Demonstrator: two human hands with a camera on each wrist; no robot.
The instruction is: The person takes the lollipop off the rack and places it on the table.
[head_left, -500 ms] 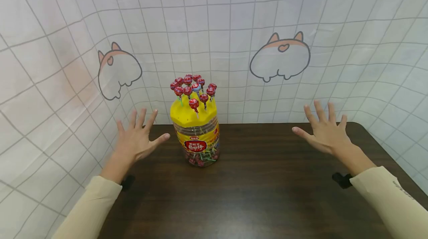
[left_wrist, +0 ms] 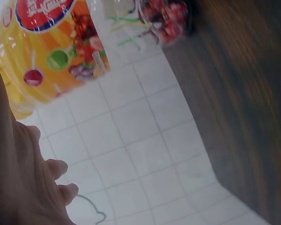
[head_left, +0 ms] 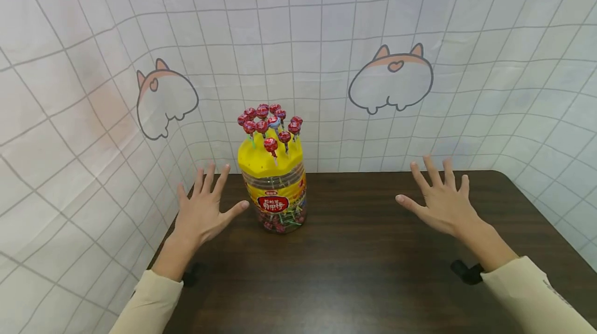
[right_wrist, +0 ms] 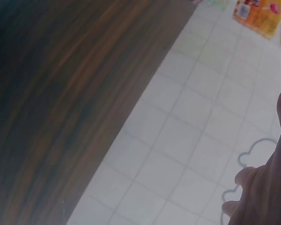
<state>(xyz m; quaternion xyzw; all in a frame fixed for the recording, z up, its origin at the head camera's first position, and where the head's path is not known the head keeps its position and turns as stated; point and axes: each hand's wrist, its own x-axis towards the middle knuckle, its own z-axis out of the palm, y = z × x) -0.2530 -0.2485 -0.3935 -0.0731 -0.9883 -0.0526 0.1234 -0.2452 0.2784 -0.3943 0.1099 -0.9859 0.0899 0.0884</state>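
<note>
A clear plastic candy jar [head_left: 274, 204] with a yellow lid [head_left: 266, 160] stands on the table, left of centre. Red-wrapped lollipops [head_left: 262, 126] stick up from the lid, one of them bluish, and more lie inside at the bottom. To the jar's left, my left hand [head_left: 201, 217] is spread flat with its thumb toward the jar, holding nothing. The left wrist view shows the jar's printed label [left_wrist: 56, 47] close beyond that hand. My right hand [head_left: 443, 207], also spread and holding nothing, hovers over the table's right part, well apart from the jar.
The dark wood table [head_left: 350, 272] meets a white grid-patterned cloth [head_left: 326, 64] at its back and left side. Cartoon corgi outlines [head_left: 391, 82] are printed on the cloth. A small black device [head_left: 466, 272] sits under the right wrist.
Both hands have moved nearer to me and inward, the left one to the right and the right one to the left. The jar and lollipops stay put.
</note>
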